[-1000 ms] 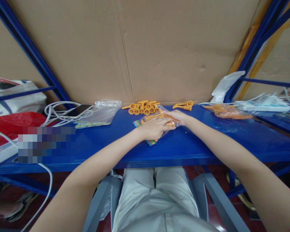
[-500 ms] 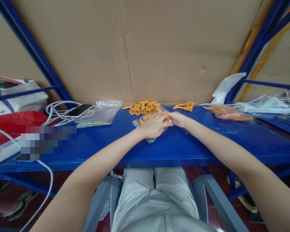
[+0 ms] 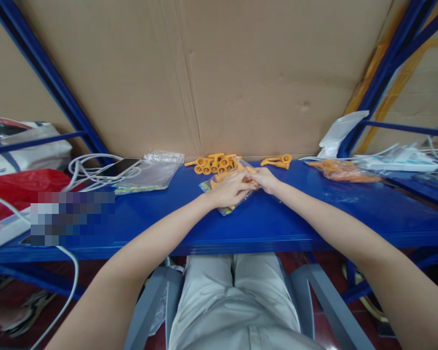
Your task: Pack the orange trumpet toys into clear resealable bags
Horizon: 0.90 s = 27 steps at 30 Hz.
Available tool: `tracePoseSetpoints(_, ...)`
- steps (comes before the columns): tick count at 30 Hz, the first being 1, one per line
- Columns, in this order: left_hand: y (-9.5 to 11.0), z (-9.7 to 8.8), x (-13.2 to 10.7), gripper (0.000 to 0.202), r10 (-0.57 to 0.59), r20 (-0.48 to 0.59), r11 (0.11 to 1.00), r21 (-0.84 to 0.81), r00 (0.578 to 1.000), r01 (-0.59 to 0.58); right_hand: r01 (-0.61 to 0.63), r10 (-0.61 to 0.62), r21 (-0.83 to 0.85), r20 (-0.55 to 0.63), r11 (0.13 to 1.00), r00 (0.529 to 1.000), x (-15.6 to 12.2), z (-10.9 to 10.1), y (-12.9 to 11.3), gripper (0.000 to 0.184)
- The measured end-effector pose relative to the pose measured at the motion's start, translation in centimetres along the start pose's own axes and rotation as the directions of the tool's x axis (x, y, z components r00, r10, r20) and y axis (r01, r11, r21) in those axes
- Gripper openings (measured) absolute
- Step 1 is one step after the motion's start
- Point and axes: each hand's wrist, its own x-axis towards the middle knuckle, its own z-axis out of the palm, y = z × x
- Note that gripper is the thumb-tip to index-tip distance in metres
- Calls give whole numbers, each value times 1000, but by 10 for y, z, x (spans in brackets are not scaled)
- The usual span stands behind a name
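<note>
A clear plastic bag [image 3: 224, 211] with a colourful printed edge lies on the blue table, holding orange plastic pieces. My left hand [image 3: 229, 189] rests over the bag, fingers bent and pressed onto it. At the bag's right end, my right hand [image 3: 265, 180] grips the plastic, its fingertips meeting those of the left hand and partly hidden. Just behind the hands sits a pile of small orange horn-shaped pieces [image 3: 206, 170]. To the right of that pile, a few more orange horn-shaped pieces [image 3: 277, 161] lie apart.
A stack of clear bags [image 3: 151, 177] lies on the left, with a phone [image 3: 122, 167] and white cables behind it. On the right are a filled bag of orange pieces [image 3: 345, 171] and a white power strip [image 3: 401, 162]. Cardboard [image 3: 241, 78] walls the back.
My left and right hands have closed together slightly over the bag, the left fingers sliding a little to the right. The piles around them stay where they were.
</note>
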Motion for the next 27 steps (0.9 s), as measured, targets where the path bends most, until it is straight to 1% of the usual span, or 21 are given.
tracePoseSetpoints(2,-6,-2,-1,30,22,-53,999,-26,998,-23,-38,38,26,16,999,999,-2,-1,-4,12)
tracePoseSetpoints(5,-13,-9,-4,30,6,-124,1000,-8,992,-7,-119,117,30,53,992,992,-3,-7,-10,13)
tracePoseSetpoints(7,-18,-15,-6,30,-2,-165,1000,19,986,6,-175,169,41,120,984,978,-1,-13,-13,12)
tracePoseSetpoints(9,-23,-20,-8,30,-1,-203,999,44,979,10,-224,201,71,243,972,949,2,-20,-15,12)
tracePoseSetpoints(11,-28,-23,-9,28,-5,-245,998,58,970,19,-269,222,85,361,959,906,5,-28,-15,17)
tracePoseSetpoints(13,-34,-24,-11,27,-18,-287,997,63,958,38,-293,234,79,421,953,876,7,-34,-17,21)
tracePoseSetpoints(15,-40,-24,-14,26,-43,-319,996,58,947,65,-307,250,67,430,949,868,8,-39,-19,21)
tracePoseSetpoints(16,-42,-24,-15,25,-59,-327,995,55,943,81,-312,257,65,421,948,870,8,-42,-21,21)
tracePoseSetpoints(18,-46,-24,-17,25,-91,-331,993,48,939,113,-298,243,93,380,950,893,9,-48,-28,21)
tracePoseSetpoints(21,-49,-24,-20,24,-108,-331,991,42,937,129,-209,156,212,243,955,957,13,-60,-41,21)
tracePoseSetpoints(22,-49,-24,-20,23,-104,-335,991,43,937,126,-165,119,259,184,952,976,15,-66,-46,21)
tracePoseSetpoints(24,-49,-24,-20,23,-84,-341,993,46,936,106,-59,43,336,55,940,998,17,-78,-55,21)
tracePoseSetpoints(26,-47,-24,-19,22,-61,-343,995,48,937,82,82,-50,372,-94,925,994,16,-94,-61,22)
tracePoseSetpoints(27,-46,-24,-18,22,-56,-341,996,49,939,77,161,-103,359,-175,919,979,14,-103,-62,24)
